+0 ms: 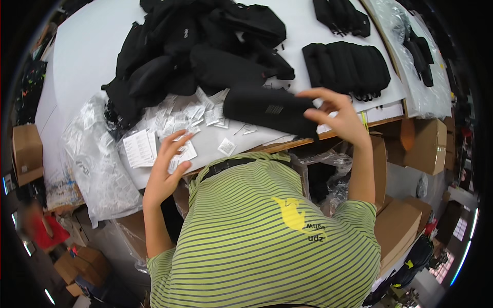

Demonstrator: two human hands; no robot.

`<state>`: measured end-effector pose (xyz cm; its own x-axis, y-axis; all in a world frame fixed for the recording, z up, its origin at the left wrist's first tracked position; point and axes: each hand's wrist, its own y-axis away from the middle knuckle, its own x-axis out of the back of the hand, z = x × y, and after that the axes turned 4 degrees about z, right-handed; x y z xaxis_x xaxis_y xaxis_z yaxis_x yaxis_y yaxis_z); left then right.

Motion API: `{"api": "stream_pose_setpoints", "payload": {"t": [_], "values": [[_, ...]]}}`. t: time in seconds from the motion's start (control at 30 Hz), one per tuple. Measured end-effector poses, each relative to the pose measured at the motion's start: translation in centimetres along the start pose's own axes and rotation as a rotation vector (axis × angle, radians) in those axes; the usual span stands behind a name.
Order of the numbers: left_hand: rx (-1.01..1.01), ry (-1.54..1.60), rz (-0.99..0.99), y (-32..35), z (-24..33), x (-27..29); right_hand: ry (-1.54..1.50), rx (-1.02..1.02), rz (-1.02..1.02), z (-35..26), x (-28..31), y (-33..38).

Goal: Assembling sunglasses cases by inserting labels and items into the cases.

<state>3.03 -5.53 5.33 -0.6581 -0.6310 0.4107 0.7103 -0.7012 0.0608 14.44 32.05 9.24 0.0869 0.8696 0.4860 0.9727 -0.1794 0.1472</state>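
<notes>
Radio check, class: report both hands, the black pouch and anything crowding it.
Right hand at right end of black pouch, grip unclear. Left hand open, empty. White packets left of pouch; black fabric pile beyond.

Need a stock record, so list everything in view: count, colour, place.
White flat table: 1, white, centre
Heaped black fabric items: uncountable, black, far side, centre-left
Rolled black fabric bundles: several, black, far right
Oblong black fabric pouch: 1, black, near edge
Small white square labels: many, white, before the heap
White paper sheets: 2+, white, left front
Crumpled clear plastic bag: 1, clear, left edge
Clear plastic sheeting: some, clear, far right
Brown cardboard boxes: several, brown, both sides
Person in red: 1, red, left rim
Blurred clutter: many, mixed, picture rim
Green striped shirt: 1, green, lower centre
Left grip: 1, bare, over papers
Right grip: 1, bare, holding pouch
</notes>
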Motion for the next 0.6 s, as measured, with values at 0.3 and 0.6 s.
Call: {"api": "stream_pose_setpoints", "payload": {"t": [0.3, 0.6], "values": [[0.141, -0.221, 0.328, 0.7, -3.0, 1.3, 0.655, -0.165, 1.271, 14.9, 19.5, 2.9], [0.184, -0.676, 0.506, 4.0, -8.5, 2.3, 0.797, -0.539, 1.310, 27.2, 26.1, 0.0]]}}
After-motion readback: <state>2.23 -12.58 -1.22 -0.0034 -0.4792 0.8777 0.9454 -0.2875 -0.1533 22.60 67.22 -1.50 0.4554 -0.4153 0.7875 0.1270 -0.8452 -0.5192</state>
